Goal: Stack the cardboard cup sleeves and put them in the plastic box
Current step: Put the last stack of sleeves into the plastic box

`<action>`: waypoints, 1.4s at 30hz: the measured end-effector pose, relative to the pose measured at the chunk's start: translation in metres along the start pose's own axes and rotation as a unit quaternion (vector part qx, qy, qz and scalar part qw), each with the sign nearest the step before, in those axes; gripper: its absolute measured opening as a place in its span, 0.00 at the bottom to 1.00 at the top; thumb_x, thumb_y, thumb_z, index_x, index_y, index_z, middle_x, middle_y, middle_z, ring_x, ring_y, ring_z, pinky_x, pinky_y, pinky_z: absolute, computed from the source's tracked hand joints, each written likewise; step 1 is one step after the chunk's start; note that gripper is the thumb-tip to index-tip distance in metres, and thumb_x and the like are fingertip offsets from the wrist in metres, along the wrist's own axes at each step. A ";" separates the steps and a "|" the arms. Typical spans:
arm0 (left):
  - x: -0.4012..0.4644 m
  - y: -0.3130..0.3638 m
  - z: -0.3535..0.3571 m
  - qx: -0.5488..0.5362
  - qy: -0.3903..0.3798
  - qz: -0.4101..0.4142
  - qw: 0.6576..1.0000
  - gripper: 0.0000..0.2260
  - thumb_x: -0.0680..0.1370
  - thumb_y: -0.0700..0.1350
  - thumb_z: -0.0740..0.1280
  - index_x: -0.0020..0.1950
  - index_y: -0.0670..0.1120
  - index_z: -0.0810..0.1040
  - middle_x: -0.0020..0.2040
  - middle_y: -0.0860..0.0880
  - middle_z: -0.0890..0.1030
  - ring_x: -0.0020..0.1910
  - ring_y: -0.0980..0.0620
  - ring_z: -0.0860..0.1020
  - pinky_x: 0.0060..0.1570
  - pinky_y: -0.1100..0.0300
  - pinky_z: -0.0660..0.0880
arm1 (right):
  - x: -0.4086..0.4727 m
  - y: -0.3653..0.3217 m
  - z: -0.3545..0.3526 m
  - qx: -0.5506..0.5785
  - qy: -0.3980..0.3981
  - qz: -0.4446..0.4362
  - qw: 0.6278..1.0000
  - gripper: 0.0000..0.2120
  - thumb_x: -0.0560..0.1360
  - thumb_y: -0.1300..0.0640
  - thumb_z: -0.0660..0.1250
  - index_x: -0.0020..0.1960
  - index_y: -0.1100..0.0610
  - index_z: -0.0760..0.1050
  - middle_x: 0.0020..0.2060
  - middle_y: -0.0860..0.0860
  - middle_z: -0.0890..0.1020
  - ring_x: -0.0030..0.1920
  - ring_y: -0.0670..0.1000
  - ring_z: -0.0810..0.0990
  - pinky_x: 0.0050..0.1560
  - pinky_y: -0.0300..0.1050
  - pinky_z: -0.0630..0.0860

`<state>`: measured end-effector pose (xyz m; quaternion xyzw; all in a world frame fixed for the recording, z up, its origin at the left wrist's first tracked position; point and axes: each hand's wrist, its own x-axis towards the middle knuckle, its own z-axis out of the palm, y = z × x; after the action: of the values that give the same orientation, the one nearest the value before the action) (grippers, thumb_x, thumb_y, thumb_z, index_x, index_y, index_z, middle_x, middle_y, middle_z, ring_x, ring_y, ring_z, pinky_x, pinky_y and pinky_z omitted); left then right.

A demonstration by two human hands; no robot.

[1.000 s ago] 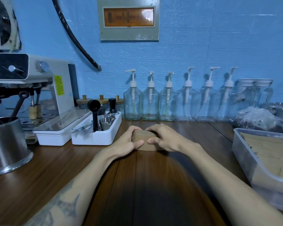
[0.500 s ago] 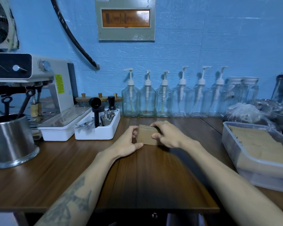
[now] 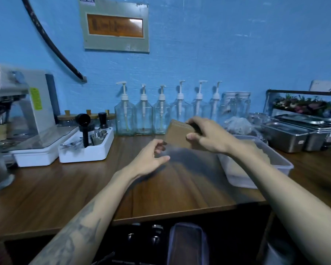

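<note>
Pump bottles [image 3: 143,119] behind, plastic box [image 3: 279,163] at right on table [image 3: 46,188]. My right hand [image 3: 208,136] grips sleeve stack [image 3: 178,135] above table; left hand [image 3: 151,159] open, empty.

The lower part of the sleeve stack [image 3: 178,134] is blurred. The plastic box [image 3: 283,161], near the tabletop's right edge, is partly hidden by the right forearm; its contents are perhaps more sleeves.

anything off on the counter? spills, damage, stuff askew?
Nothing stands out. Right hand holds the sleeve stack lifted beside the plastic box; left hand is empty. No spills visible on the counter.
</note>
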<state>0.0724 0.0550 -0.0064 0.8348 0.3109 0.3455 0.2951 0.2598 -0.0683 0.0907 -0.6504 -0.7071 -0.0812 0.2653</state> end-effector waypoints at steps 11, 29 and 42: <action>0.037 0.085 0.106 -0.110 -0.057 0.031 0.992 0.14 0.80 0.48 0.67 0.65 0.49 0.74 0.59 0.46 0.79 0.51 0.55 0.77 0.59 0.61 0.72 | -0.084 0.087 -0.078 0.044 -0.008 0.147 0.988 0.11 0.77 0.55 0.68 0.58 0.53 0.71 0.54 0.51 0.79 0.54 0.51 0.77 0.52 0.46 0.70; 0.030 0.074 0.141 -0.163 -0.046 0.034 0.985 0.12 0.82 0.51 0.62 0.65 0.57 0.75 0.63 0.57 0.78 0.60 0.63 0.76 0.63 0.57 0.72 | -0.085 0.131 -0.053 0.001 -0.167 0.165 0.972 0.16 0.75 0.62 0.70 0.62 0.60 0.76 0.54 0.52 0.80 0.56 0.52 0.78 0.61 0.42 0.73; 0.029 0.074 0.141 -0.134 -0.038 0.037 0.990 0.11 0.81 0.50 0.64 0.63 0.53 0.76 0.61 0.55 0.79 0.56 0.63 0.77 0.52 0.66 0.72 | -0.095 0.103 -0.046 -0.021 -0.073 0.136 0.988 0.23 0.83 0.47 0.54 0.66 0.61 0.76 0.70 0.55 0.73 0.70 0.54 0.70 0.68 0.41 0.61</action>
<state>0.2197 -0.0103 -0.0255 0.8110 0.2194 0.3627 0.4031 0.3724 -0.1582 0.0605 -0.7498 -0.6281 -0.0111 0.2080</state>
